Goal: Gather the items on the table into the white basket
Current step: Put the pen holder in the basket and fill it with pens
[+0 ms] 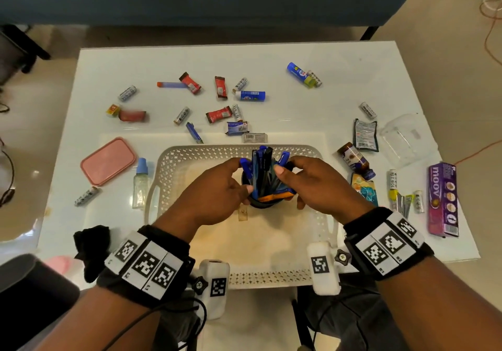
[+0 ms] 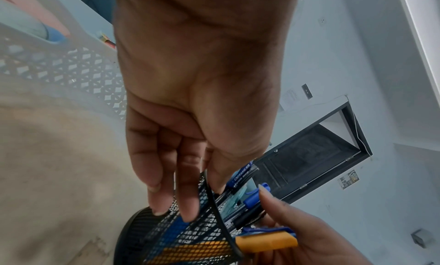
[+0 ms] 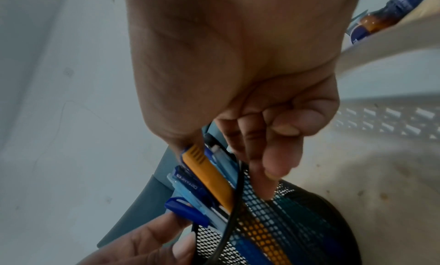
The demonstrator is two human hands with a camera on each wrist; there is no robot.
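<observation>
A black mesh pen holder full of blue pens and an orange cutter sits low inside the white basket, tilted toward me. My left hand pinches its rim, thumb inside and fingers on the mesh. My right hand grips the opposite side, fingers on the mesh and thumb against the pens. The left wrist view shows the holder close to the basket floor. Whether its base touches the floor I cannot tell. The basket wall stands just behind the holder.
Scattered over the white table are several batteries, red wrappers and blue glue sticks. Left of the basket lie a pink lidded box and a baby bottle. On the right are a brown bottle, a clear tub and a purple box.
</observation>
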